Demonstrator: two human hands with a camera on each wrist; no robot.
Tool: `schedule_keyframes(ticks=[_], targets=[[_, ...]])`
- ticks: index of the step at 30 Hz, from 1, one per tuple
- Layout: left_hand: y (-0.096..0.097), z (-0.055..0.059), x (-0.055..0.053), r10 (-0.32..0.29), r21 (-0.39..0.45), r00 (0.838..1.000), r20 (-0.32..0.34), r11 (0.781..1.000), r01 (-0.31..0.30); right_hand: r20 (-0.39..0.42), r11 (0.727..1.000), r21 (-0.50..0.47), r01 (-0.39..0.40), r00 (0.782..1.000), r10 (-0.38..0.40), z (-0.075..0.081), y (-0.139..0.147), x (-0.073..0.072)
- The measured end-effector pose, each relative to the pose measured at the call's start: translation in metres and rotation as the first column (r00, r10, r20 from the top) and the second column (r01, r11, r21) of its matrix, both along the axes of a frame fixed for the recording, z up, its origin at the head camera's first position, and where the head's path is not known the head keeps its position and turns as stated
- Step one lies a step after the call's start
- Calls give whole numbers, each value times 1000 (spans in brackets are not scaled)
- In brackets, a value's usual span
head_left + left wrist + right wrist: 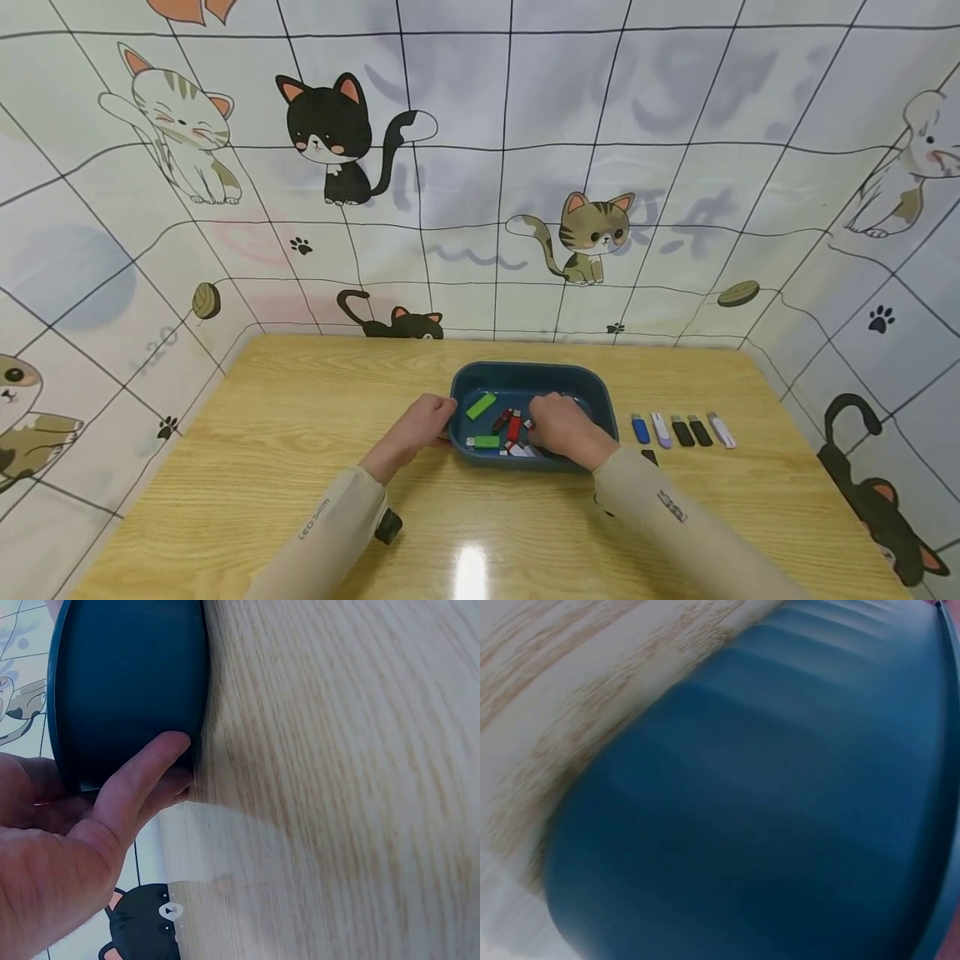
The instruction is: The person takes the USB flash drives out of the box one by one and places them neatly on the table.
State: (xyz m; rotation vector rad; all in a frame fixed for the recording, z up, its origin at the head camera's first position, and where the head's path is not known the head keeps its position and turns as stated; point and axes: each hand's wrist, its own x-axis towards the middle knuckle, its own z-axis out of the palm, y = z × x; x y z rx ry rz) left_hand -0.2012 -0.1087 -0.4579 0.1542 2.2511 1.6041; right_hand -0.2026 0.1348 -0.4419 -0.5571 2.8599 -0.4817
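The right hand's [564, 427] fingers point down into the blue tray [517, 375], their tips hidden behind the knuckles, so whether they pinch anything cannot be told; the left hand [423, 421] grips the tray's left end, fingertips against the outer wall down by its base. Closest to the right fingers, on the tray floor, lie a red USB stick [513, 426] and a dark red one [502, 419], with white pieces [517, 451] in a small jumble at the front wall and two green sticks, one slanted [481, 406] and one lying flat [486, 442], towards the left. Each should be light, stiff and rather slick, best pinched across the long sides of its casing, clear of the metal plug; those touching one another may drag a neighbour along. The tray looks like thin, smooth plastic, likely light enough to slide if bumped, so its rim and end wall make a sensible hold. Beyond its right end, a blue stick [640, 428], a white-and-purple one [661, 430], two black ones [691, 431] and a white one [722, 430] stand in a row on the wooden table [337, 383]
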Motion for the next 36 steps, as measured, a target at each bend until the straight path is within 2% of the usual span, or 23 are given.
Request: schedule_keyframes(ticks=[9,14,18,26,36], targets=[[-4,2,2,-3,-19,1000,-1,1000,3,-2,1000,-26,13,1000,-13,0,6,-1],[-5,2,3,-17,-16,1000,-9,1000,17,21,998,-43,42,999,-41,5,8,2],[-3,3,3,4,-17,1000,-2,1000,-4,23,997,-44,64,998,-63,8,10,2],[-1,1,2,19,-21,1000,-7,1000,-19,-8,993,-110,51,999,-52,16,14,5],[-2,0,3,12,-17,1000,-12,1000,-12,11,980,-161,117,993,-117,26,22,8]])
